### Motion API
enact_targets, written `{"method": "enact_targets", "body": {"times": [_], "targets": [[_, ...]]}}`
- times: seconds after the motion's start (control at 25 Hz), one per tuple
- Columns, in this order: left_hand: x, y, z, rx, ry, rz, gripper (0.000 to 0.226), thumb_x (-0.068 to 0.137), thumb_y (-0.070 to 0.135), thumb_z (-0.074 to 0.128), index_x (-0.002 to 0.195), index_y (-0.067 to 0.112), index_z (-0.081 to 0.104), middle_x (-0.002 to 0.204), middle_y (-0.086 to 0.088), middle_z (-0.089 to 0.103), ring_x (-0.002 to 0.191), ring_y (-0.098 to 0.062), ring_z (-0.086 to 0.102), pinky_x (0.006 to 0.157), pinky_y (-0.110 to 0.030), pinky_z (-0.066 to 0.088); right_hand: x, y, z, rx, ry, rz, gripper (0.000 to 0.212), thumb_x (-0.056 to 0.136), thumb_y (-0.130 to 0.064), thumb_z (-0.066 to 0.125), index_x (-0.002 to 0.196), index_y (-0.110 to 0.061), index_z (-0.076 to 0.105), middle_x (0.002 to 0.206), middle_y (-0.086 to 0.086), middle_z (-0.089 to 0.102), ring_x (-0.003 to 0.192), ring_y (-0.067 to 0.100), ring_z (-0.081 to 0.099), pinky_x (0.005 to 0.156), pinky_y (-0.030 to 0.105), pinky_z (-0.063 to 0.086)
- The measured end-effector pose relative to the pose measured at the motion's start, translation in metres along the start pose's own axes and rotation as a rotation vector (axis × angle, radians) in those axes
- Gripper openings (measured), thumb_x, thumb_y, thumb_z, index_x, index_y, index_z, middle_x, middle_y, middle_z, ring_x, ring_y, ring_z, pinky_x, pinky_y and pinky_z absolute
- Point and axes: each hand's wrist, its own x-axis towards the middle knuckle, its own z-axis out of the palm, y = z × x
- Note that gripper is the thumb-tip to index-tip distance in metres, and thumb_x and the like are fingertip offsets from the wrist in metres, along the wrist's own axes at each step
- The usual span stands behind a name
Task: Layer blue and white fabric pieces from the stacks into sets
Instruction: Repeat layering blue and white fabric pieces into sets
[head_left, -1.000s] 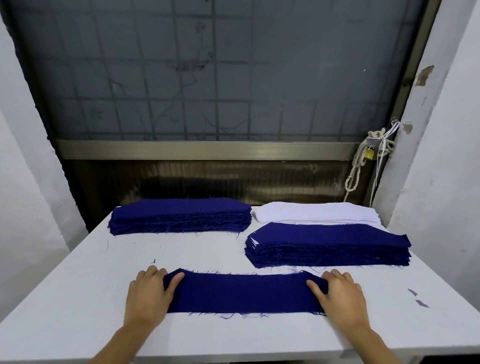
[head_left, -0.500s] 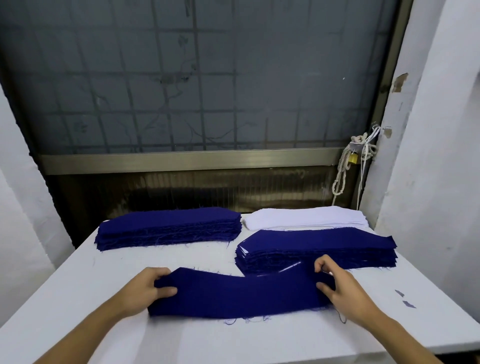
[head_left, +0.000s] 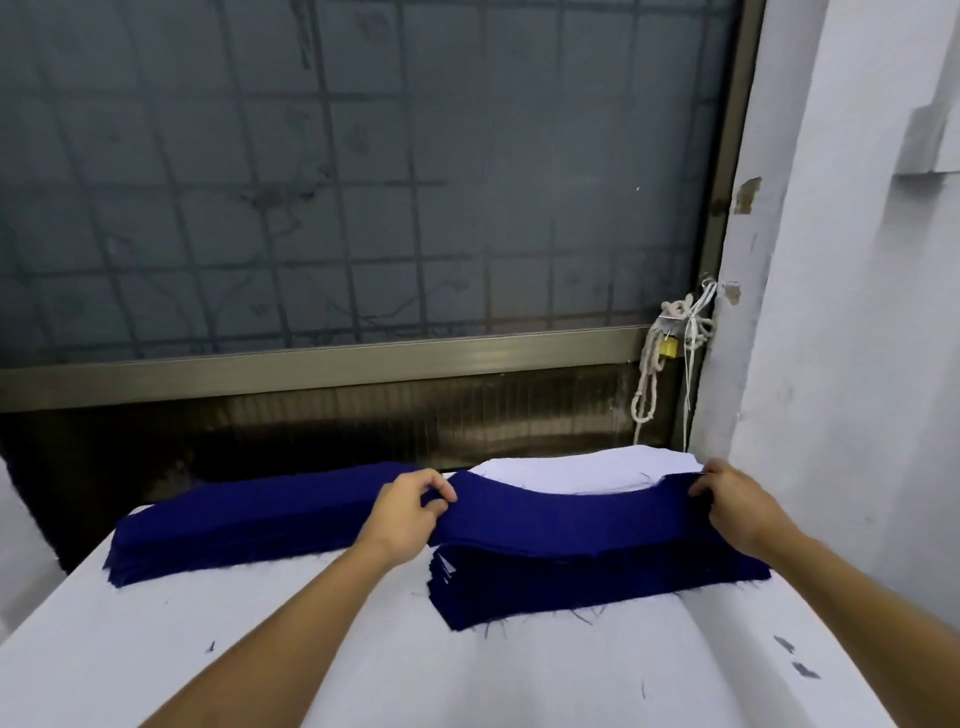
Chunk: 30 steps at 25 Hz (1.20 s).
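In two hands (head_left: 410, 512) (head_left: 737, 512), one blue piece (head_left: 571, 517)

Dim, cool, even indoor light. The white tabletop (head_left: 260, 649) is the brightest surface. The window (head_left: 363, 182) behind the tabletop is dull grey and gives little light; there is no glare. The blue fabric (head_left: 571, 514) at the tabletop's far side is so dark that its folds barely show. Shadows are soft and faint. The wide lens bends the wall (head_left: 857, 312) right of the tabletop, and detail is slightly soft throughout.
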Motion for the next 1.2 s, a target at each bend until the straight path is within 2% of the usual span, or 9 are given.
{"method": "enact_targets", "body": {"times": [0.2, 0.32, 0.44, 0.56, 0.72, 0.84, 0.92, 1.0, 1.2], "targets": [[0.028, -0.011, 0.054, 0.107, -0.018, -0.119, 0.021, 0.102, 0.008, 0.057, 0.103, 0.025, 0.069, 0.114, 0.009, 0.061, 0.086, 0.0, 0.056, 0.071, -0.011, 0.047, 0.021, 0.028, 0.017, -0.006, -0.067, 0.126, 0.041, 0.093, 0.005, 0.05, 0.129, -0.012, 0.062, 0.14, 0.008, 0.054, 0.121, 0.027, 0.056, 0.104, 0.032, 0.046], [0.03, -0.026, 0.065, 0.119, -0.067, -0.217, 0.013, 0.098, 0.009, 0.065, 0.098, 0.022, 0.07, 0.108, 0.004, 0.067, 0.099, -0.01, 0.063, 0.084, -0.026, 0.058, 0.02, 0.037, 0.022, -0.102, -0.092, 0.134, 0.032, 0.095, -0.002, 0.051, 0.123, -0.013, 0.061, 0.125, 0.008, 0.062, 0.11, 0.025, 0.06, 0.093, 0.031, 0.05], [0.026, -0.037, 0.068, 0.09, -0.073, -0.276, 0.009, 0.095, 0.01, 0.069, 0.094, 0.02, 0.07, 0.103, 0.002, 0.067, 0.093, -0.014, 0.067, 0.079, -0.034, 0.062, 0.017, 0.042, 0.03, -0.291, -0.116, 0.064, 0.032, 0.094, -0.004, 0.048, 0.121, -0.014, 0.061, 0.126, 0.004, 0.059, 0.109, 0.021, 0.056, 0.09, 0.031, 0.051], [0.02, -0.047, 0.07, 0.077, -0.039, -0.314, 0.008, 0.096, 0.012, 0.07, 0.091, 0.02, 0.069, 0.096, -0.001, 0.068, 0.085, -0.018, 0.067, 0.076, -0.035, 0.062, 0.007, 0.038, 0.043, -0.498, -0.035, 0.026, 0.023, 0.098, -0.018, 0.053, 0.116, -0.024, 0.066, 0.14, -0.003, 0.041, 0.117, 0.02, 0.044, 0.088, 0.027, 0.043], [0.017, -0.056, 0.06, 0.129, -0.088, -0.322, 0.016, 0.098, 0.005, 0.063, 0.089, 0.017, 0.069, 0.086, -0.003, 0.068, 0.071, -0.015, 0.063, 0.064, -0.028, 0.056, 0.007, 0.032, 0.042, -0.597, -0.039, 0.089, 0.027, 0.102, -0.025, 0.047, 0.122, -0.028, 0.064, 0.134, -0.003, 0.046, 0.123, 0.021, 0.04, 0.097, 0.031, 0.043], [0.024, -0.051, 0.037, 0.169, -0.093, -0.275, 0.017, 0.094, 0.004, 0.066, 0.087, 0.018, 0.073, 0.089, 0.001, 0.072, 0.081, -0.012, 0.068, 0.073, -0.029, 0.06, 0.016, 0.006, 0.026, -0.527, 0.006, 0.106, 0.032, 0.101, -0.023, 0.047, 0.13, -0.026, 0.06, 0.128, -0.001, 0.056, 0.12, 0.021, 0.05, 0.094, 0.032, 0.047], [0.03, -0.049, 0.021, 0.193, -0.047, -0.237, 0.015, 0.095, 0.01, 0.065, 0.088, 0.022, 0.072, 0.09, 0.005, 0.073, 0.086, -0.012, 0.068, 0.082, -0.034, 0.061, 0.021, -0.025, 0.024, -0.427, 0.058, 0.084, 0.027, 0.098, -0.023, 0.051, 0.122, -0.025, 0.061, 0.12, -0.001, 0.064, 0.109, 0.018, 0.057, 0.086, 0.031, 0.051], [0.033, -0.052, 0.005, 0.246, 0.009, -0.226, 0.013, 0.097, 0.015, 0.063, 0.092, 0.025, 0.069, 0.092, 0.007, 0.071, 0.086, -0.012, 0.067, 0.081, -0.035, 0.06, 0.024, -0.06, 0.03, -0.29, 0.08, 0.054, 0.022, 0.097, -0.02, 0.051, 0.115, -0.025, 0.062, 0.112, -0.003, 0.069, 0.097, 0.016, 0.061, 0.076, 0.028, 0.051], [0.048, -0.092, -0.039, 0.331, 0.15, -0.218, 0.011, 0.101, 0.025, 0.06, 0.109, 0.021, 0.065, 0.108, 0.0, 0.065, 0.094, -0.015, 0.062, 0.086, -0.037, 0.056, 0.041, -0.157, 0.055, 0.009, 0.022, -0.057, 0.015, 0.098, -0.029, 0.059, 0.112, -0.03, 0.063, 0.11, -0.007, 0.07, 0.094, 0.01, 0.064, 0.083, 0.024, 0.055]]}}
